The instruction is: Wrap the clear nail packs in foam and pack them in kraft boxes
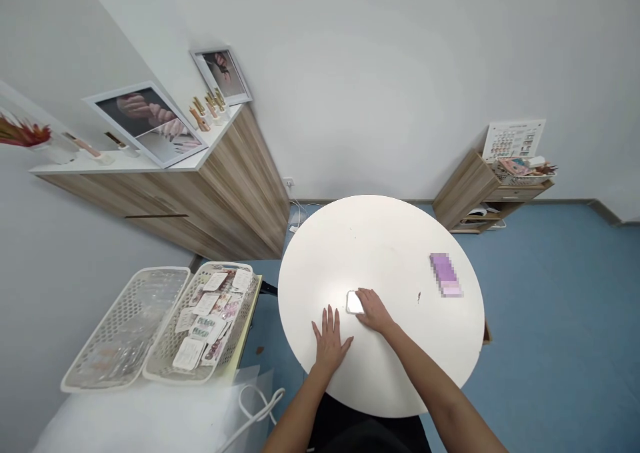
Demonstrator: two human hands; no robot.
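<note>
A white round table fills the middle of the view. On it lies a small whitish rectangular object with a pale rim. My right hand rests at its right side, the fingers close together and over its edge. To the left of the object, my left hand lies flat on the tabletop with its fingers spread, holding nothing. A blurred purple and pink item is on the right part of the table, and a small dark red mark shows between it and my right hand.
Two white baskets with cards and clear packets stand at the lower left. A wooden cabinet with framed pictures and bottles is behind them. At the back right stands a small wooden shelf. A white cable hangs at the lower left.
</note>
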